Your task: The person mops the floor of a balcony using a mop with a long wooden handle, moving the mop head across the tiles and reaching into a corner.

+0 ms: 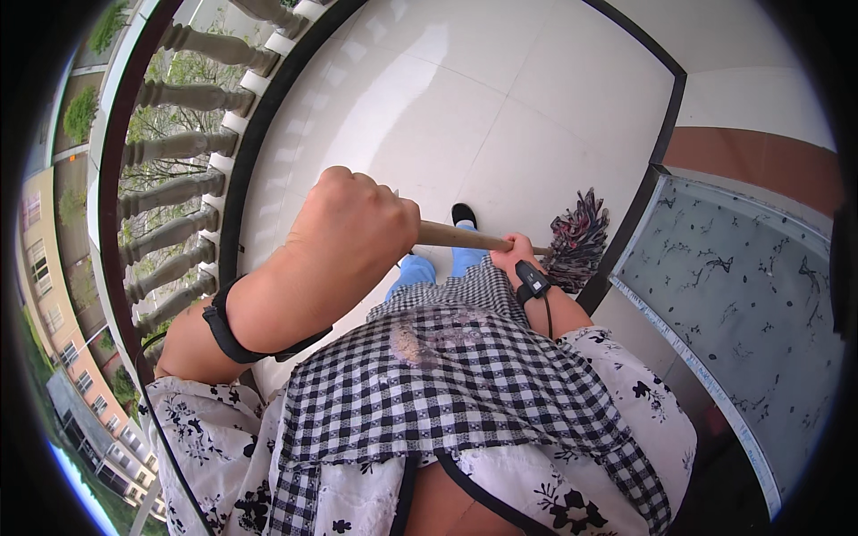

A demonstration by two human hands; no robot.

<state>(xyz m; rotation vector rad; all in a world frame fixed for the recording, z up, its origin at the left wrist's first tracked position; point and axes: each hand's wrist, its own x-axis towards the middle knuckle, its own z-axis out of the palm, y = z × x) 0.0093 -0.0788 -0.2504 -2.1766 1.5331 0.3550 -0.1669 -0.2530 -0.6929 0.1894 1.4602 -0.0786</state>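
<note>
A mop's wooden handle (pixel 462 236) slants across in front of my body. My left hand (pixel 362 208) grips its upper end, close to the camera. Lower down, my right hand (pixel 513 251) is closed round the same handle. Beyond it, the mop head (pixel 582 234), made of dark grey and reddish cloth strips, rests on the tiled floor (pixel 415 120) to the right, near the dark edging. Both wrists wear black straps, the right one with a small device. A black and white checked apron (pixel 429 382) covers my front.
A balustrade with stone balusters (pixel 181 144) and a dark rail runs along the left, with trees and buildings outside. On the right stands a grey patterned panel (pixel 730 268) beside the wall. My shoe (pixel 463 214) is on the floor between the hands.
</note>
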